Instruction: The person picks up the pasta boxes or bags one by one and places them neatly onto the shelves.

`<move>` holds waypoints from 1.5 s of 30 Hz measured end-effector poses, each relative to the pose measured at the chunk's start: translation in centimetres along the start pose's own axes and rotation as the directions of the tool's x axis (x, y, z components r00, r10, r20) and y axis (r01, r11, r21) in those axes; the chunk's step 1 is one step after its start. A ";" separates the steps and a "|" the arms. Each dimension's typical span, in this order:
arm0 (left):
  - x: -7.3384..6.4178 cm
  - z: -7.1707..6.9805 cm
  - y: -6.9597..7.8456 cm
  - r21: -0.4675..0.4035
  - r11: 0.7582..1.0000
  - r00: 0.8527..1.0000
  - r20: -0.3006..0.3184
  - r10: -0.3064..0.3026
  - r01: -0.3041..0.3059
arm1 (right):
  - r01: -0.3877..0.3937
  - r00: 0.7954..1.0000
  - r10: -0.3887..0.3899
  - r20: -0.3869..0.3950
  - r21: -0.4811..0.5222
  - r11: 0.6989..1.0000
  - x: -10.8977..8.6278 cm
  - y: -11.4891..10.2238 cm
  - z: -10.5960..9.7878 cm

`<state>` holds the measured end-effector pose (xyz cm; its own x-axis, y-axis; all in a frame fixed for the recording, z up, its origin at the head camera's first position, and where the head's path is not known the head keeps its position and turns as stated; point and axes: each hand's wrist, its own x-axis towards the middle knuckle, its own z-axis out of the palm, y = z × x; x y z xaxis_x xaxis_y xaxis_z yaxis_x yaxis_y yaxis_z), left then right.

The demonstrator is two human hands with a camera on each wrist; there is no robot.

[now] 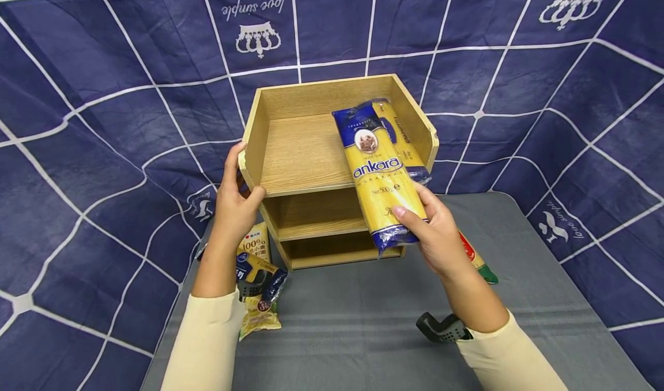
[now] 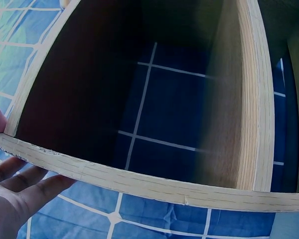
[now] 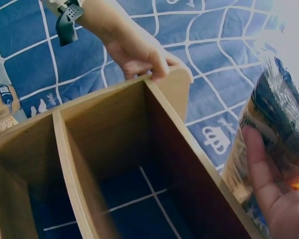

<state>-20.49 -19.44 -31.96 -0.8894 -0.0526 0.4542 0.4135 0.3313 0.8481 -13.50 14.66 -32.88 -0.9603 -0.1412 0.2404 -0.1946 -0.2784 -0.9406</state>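
Observation:
A light wooden shelf unit [image 1: 301, 149] with an open top tray stands at the centre. My left hand [image 1: 233, 209] grips the tray's left side panel, thumb at the front edge and fingers round the outside; the left wrist view shows its fingers [image 2: 45, 191] against the panel. My right hand [image 1: 441, 232] holds a yellow-and-blue pack of Ankara pasta [image 1: 370, 149] by its lower right end, thumb across the front. The pack is tilted over the tray's right part and front edge. Behind it lies another yellow-and-blue pasta pack [image 1: 407, 140], in the tray by its right wall.
Left of the unit, on the grey tabletop [image 1: 342, 327], lie several packages, including a yellow bag [image 1: 259, 319] and a blue-and-yellow pack [image 1: 261, 269]. A red-and-green pack [image 1: 479, 264] lies to the right, partly behind my right arm. Blue checked cloth [image 1: 332, 27] hangs behind and beside the table.

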 end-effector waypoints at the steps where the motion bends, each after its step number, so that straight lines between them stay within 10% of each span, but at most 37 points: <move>1: 0.0 0.0 0.0 0.001 1.000 1.000 0.000 0.001 -0.001 | -0.005 1.000 0.005 -0.008 -0.008 1.000 0.1 0.0 0.2; 22: -0.1 0.0 -0.3 0.010 1.000 1.000 -0.009 0.008 -0.008 | -0.102 0.994 0.098 -0.041 -0.114 0.988 0.9 0.5 2.6; 35: 0.2 0.1 -0.2 0.000 1.000 1.000 -0.010 0.017 -0.017 | 0.024 0.993 0.009 0.118 -0.270 0.963 -1.0 0.8 1.2; 45: 0.0 0.2 0.1 -0.014 1.000 1.000 -0.009 0.003 -0.003 | 0.054 0.998 -0.046 0.039 -0.237 0.970 -0.6 1.9 2.1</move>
<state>-20.50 -19.27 -31.95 -0.8862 -0.0604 0.4594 0.4190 0.3186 0.8503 -12.86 12.25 -34.35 -0.9420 -0.1649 0.2924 -0.2877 -0.0523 -0.9563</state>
